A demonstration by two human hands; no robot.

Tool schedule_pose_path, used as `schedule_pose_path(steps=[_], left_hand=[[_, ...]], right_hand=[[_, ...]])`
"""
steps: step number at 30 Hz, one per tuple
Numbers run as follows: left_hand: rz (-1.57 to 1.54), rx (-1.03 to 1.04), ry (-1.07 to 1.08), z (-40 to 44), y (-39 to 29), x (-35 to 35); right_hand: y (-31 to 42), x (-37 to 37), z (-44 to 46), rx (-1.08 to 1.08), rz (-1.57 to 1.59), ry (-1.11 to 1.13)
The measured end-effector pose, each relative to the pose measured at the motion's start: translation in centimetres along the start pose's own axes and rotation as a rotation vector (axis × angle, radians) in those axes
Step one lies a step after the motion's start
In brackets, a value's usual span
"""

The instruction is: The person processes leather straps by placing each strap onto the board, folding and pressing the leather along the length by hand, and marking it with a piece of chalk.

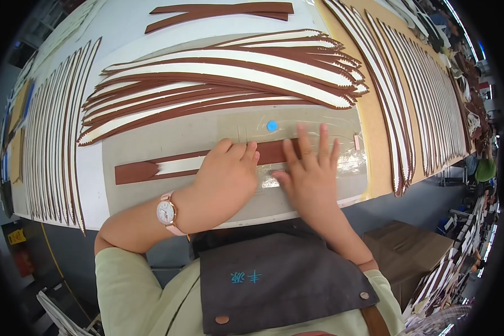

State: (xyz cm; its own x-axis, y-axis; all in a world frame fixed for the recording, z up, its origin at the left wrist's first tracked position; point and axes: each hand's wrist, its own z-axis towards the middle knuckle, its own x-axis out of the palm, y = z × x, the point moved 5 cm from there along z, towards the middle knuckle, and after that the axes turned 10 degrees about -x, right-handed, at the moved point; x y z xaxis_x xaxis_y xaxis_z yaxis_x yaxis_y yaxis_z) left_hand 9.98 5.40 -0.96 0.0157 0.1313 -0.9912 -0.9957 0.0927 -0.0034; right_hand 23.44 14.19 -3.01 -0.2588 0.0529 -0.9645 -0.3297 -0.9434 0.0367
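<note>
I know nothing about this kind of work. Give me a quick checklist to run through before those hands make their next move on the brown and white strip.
1. Strip resting on the grey mat: ok.
2. Right hand steadying the strip's right part: ok, fingers spread over it.
3. Left hand has a firm grip: cannot tell, its curled fingers hide the contact.
4. Whole strip in view: not ok, the hands cover parts of it.
5. Blue disc out of the way: ok, it lies beyond the strip, not touching it.
6. Pile of strips apart from this one: ok, bare mat shows between them.
</note>
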Motion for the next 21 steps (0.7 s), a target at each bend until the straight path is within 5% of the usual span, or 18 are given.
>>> schedule_pose_path(steps=[3,10,12,21], left_hand=[[-0.045,0.02,-0.002,0.0,0.3,-0.1],[-0.025,0.074,-0.042,-0.1,0.6,-0.5],[-0.12,-0.012,0.129,0.9,0.8,-0.8],[-0.545,-0.101,0.036,5.8,1.2,0.8]], right_hand=[[1.9,0.6,0.5,-0.089,0.098,-0.01],[-1.2,-0.7,-1.8,0.072,-0.107,0.006],[-0.7,-0.1,-1.4,0.102,-0.077,-0.003],[-2.8,-0.5,-2.9,0.294,0.562,-0.337]])
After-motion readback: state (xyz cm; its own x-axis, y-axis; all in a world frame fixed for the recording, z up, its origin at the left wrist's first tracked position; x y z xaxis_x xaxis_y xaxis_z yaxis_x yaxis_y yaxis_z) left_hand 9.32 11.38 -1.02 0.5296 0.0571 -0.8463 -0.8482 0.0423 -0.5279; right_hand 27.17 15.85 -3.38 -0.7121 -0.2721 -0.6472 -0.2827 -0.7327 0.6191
